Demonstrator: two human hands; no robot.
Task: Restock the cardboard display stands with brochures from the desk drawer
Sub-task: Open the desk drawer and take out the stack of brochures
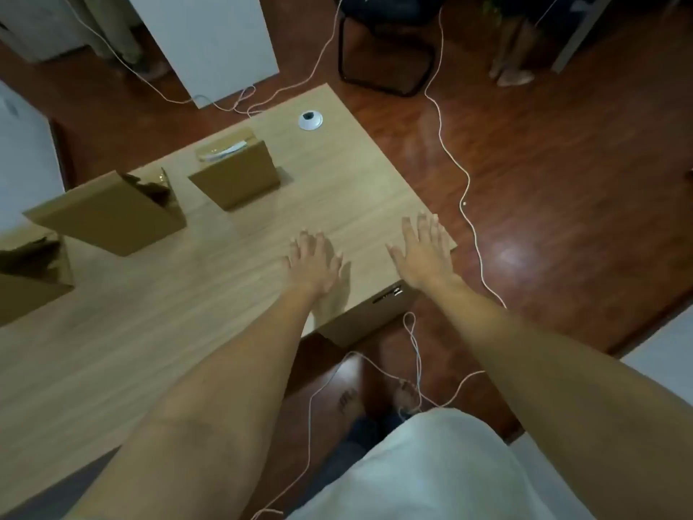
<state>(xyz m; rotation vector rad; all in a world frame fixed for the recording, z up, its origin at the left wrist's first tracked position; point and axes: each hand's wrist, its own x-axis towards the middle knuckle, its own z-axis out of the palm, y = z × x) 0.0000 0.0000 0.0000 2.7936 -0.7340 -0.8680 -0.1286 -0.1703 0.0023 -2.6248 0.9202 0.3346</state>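
Stands [236,174] sit left of both flat, empty grips [313,262] [423,253] (fingers spread).

No text, label, brand, number or sign can be read anywhere in this view. The cardboard stands [236,174] on the desk [337,197] have plain brown faces with no print. White sheets [225,150] stick out of the farthest stand, but they are too blurred to show any wording. A dark mark on the foot [347,397] below the desk edge may be a tattoo; its shape cannot be made out as letters. The dark slot [388,294] on the desk front shows small pale specks, too small to read.
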